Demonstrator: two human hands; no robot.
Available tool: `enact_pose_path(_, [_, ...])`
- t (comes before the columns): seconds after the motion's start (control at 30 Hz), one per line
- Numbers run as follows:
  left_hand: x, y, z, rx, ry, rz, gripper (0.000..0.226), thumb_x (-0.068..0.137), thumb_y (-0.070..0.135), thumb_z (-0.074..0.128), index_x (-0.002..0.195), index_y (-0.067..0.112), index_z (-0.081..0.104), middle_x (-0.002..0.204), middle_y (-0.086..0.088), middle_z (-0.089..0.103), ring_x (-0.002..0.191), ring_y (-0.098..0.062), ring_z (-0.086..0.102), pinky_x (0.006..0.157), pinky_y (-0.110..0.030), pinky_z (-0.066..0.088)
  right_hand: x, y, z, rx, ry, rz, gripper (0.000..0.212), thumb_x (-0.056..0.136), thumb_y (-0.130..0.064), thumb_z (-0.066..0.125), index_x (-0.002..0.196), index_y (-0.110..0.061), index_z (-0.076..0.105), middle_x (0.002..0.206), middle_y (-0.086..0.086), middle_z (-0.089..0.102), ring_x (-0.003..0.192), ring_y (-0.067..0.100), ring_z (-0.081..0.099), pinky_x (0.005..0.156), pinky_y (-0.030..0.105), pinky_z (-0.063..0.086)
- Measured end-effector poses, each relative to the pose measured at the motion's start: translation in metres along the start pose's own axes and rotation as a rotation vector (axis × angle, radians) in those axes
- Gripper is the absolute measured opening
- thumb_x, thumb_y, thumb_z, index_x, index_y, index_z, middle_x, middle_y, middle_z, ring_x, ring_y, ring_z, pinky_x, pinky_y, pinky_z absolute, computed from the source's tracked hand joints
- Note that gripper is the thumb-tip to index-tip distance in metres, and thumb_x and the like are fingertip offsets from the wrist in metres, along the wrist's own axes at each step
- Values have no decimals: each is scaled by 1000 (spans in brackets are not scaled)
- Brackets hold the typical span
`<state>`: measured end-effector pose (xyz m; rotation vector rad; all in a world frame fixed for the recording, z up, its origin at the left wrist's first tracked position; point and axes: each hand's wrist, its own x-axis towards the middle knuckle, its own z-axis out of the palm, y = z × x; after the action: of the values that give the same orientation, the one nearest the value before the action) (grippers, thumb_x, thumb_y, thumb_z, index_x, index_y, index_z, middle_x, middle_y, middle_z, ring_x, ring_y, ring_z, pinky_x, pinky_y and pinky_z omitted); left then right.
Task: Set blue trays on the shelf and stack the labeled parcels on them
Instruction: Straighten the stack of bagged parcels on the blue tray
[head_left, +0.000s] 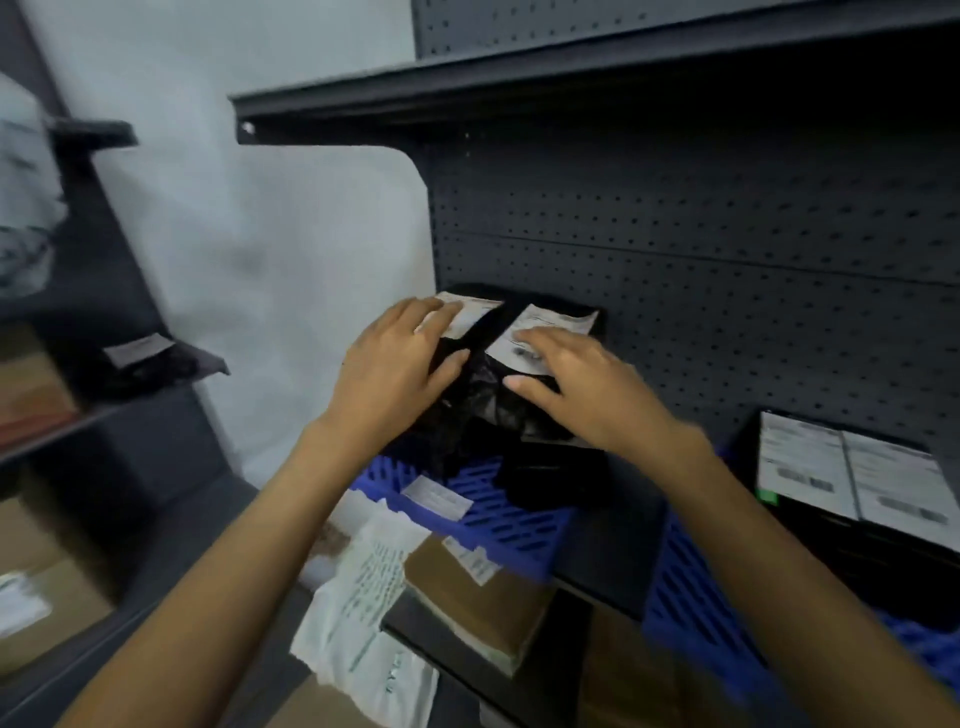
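While left hand (393, 364) and right hand (589, 387) press, parcels (480, 387) lie beneath fingers (540, 341).

A white wall (270, 234) is filling the background. Left of the wall a dark side rack (130, 270) is standing, brown cartons (31, 384) are sitting low, and clear plastic (23, 218) is hanging high.

Black parcels (478, 387) under the left hand (395, 364) and right hand (587, 387) — crinkled glossy plastic film, matt white paper labels (558, 319) on them, slotted blue plastic tray (514, 519) below the wrists, matt perforated metal back panel (727, 234) beyond the hands, brown cardboard box (462, 592) beside the left forearm.
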<state>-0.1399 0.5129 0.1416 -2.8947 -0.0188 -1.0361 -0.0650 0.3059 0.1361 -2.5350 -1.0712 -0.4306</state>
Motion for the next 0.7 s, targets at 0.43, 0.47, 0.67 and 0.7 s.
enact_pose_path(0.43, [10,-37,52,-89,-341,-202,70,83,65,14,143,30,30,155,4,29,142,-34,30,114,-52,27,43,0,46,-113,-161,-7,75,91,-60,47,153,-32,16,158,0,19,146,34,11,101,56,42])
enact_pose_path(0.47, [13,-39,52,-110,-358,-198,71,81,63,15,142,30,29,154,5,28,139,-34,33,112,-51,28,45,1,46,-118,-171,-12,78,89,-60,49,153,-31,15,158,1,18,146,35,10,101,56,42])
enact_pose_path(0.67, [15,-48,59,-80,-295,-138,56,97,45,45,149,34,28,152,4,32,116,-36,50,101,-45,43,53,22,43,-61,-144,-86,62,98,-39,53,152,-28,23,154,-1,28,144,32,18,101,52,45])
enact_pose_path(0.7, [14,-50,61,-94,-272,-136,54,98,43,47,149,37,29,151,5,33,115,-36,50,98,-46,46,53,27,42,-39,-133,-97,60,99,-34,53,151,-27,26,153,-2,30,143,30,21,102,51,45])
